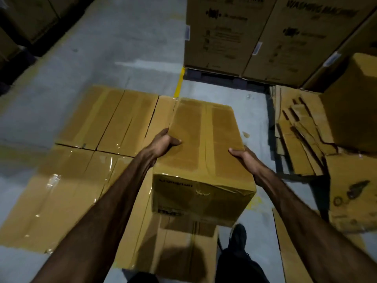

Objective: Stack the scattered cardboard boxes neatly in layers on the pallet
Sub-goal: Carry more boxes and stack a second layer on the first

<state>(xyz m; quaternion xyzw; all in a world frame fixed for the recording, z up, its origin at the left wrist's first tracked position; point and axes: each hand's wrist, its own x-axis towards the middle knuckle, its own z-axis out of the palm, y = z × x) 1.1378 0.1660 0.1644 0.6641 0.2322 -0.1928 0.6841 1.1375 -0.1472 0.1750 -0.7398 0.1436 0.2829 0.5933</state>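
I hold a taped brown cardboard box (204,144) in front of me, above the floor. My left hand (163,142) grips its left side with the thumb on top. My right hand (243,155) clasps its right side the same way. Below and to the left lies a flat layer of several taped cardboard boxes (106,121) packed side by side. The held box overlaps that layer's right edge. Any pallet under the layer is hidden.
Tall printed cartons (265,33) stand on a dark pallet (220,75) at the back. A heap of flattened cardboard (297,131) and more boxes (353,103) lie at the right. A yellow floor line (179,82) runs ahead. My shoe (237,235) is below the held box.
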